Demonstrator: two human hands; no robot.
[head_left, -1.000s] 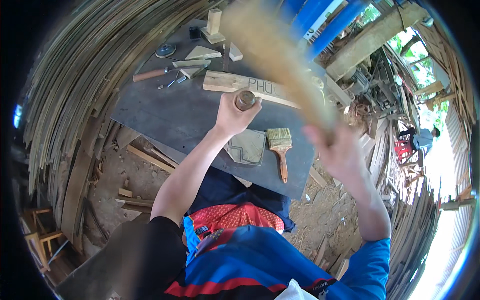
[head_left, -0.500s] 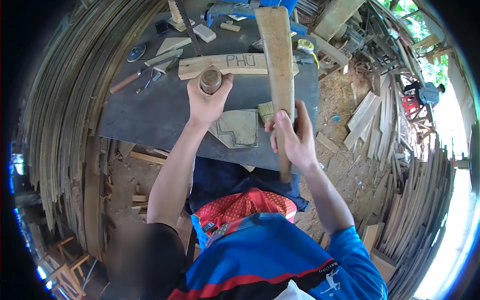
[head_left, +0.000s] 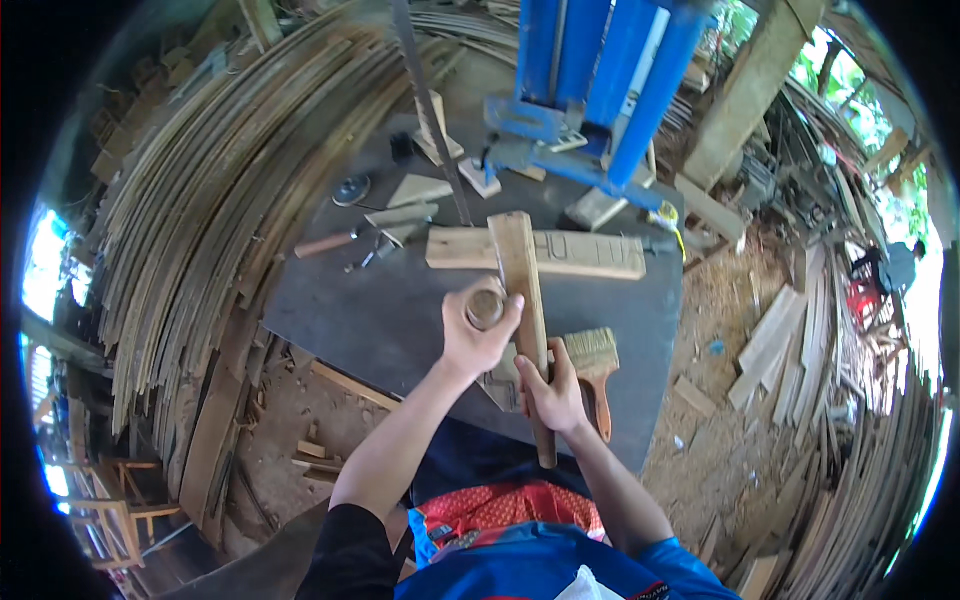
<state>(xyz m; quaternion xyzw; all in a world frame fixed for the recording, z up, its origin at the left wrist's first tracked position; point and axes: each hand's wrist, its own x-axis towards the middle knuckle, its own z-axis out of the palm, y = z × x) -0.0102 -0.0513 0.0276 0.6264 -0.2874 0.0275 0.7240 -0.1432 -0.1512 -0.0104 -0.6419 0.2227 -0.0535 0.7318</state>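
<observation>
My left hand point(head_left: 470, 330) grips an upright round wooden handle point(head_left: 485, 306), seen end-on; its lower part is hidden. My right hand point(head_left: 550, 392) is wrapped round the lower part of a long wooden bat point(head_left: 518, 262), whose upper part lies just right of the handle and overlaps a light wooden beam point(head_left: 600, 255) with drawn lettering. Below this, a wide paintbrush point(head_left: 598, 365) and a flat board with drawn lines point(head_left: 500, 390) lie on the dark table point(head_left: 350, 305), partly hidden behind my right hand and the bat.
A saw blade point(head_left: 430, 120) and blue machine point(head_left: 640, 110) stand at the back. Offcuts point(head_left: 420, 188), a wooden-handled tool point(head_left: 322, 243) and tape measure point(head_left: 660, 218) sit on the table. Plank stacks point(head_left: 170, 260) flank it. A seated person point(head_left: 897, 268) is at right.
The bat was blurred and raised a second ago; it has come down and leftward, beside the handle in my left hand. The view has shifted, showing more of the blue machine.
</observation>
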